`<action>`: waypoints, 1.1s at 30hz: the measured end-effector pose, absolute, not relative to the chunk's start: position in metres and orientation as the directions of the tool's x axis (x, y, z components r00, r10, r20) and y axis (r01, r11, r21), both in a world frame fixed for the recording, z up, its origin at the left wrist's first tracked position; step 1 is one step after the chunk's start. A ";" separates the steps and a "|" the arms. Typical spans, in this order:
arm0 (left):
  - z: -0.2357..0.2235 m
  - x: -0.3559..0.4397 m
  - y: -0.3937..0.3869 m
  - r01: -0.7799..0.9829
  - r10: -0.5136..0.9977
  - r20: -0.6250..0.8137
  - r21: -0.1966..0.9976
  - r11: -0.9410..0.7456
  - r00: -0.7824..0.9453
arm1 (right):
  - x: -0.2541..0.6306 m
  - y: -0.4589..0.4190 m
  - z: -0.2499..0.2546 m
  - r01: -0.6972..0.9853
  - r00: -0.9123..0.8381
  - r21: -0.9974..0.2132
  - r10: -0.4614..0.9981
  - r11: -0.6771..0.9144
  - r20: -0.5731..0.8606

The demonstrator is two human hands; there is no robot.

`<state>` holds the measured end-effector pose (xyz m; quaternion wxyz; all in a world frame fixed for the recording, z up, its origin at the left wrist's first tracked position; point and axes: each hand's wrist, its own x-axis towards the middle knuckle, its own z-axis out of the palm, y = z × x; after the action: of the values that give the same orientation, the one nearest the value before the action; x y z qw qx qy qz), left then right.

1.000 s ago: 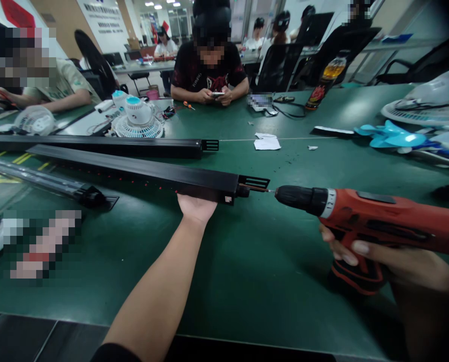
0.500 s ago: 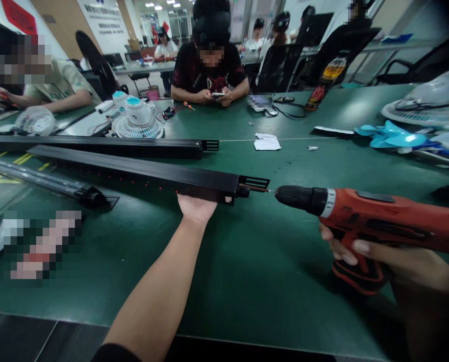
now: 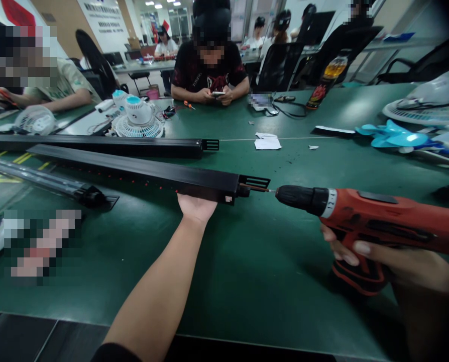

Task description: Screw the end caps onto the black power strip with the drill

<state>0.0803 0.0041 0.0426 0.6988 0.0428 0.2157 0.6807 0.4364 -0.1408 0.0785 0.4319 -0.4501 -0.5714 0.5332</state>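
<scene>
My left hand supports a long black metal bar from below near its right end; its fingers are hidden behind the bar. A slotted black bracket sticks out of that end, beside a short round black piece. In my right hand is a red and black cordless drill, held by the grip and pointing left. Its thin bit reaches the bar's end beside the bracket; the exact contact point is too small to make out.
Behind lies a second black bar; a clear-wrapped one rests at left. White fan parts, paper scraps, a blue fan blade and a drink bottle are on the green table. A person sits opposite with a phone.
My hands, the bar and the drill stay practically in place. At the left, a seated person's head and hands have shifted slightly.
</scene>
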 end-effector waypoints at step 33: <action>0.040 0.081 0.005 -0.923 0.976 -0.211 0.384 0.033 -0.053 | 0.431 -0.136 0.085 0.013 -0.266 -0.993 0.958 0.115 0.108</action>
<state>0.0808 0.0055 0.0401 0.6853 0.0615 0.2162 0.6927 0.4307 -0.1364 0.0851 0.4491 -0.4068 -0.5966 0.5262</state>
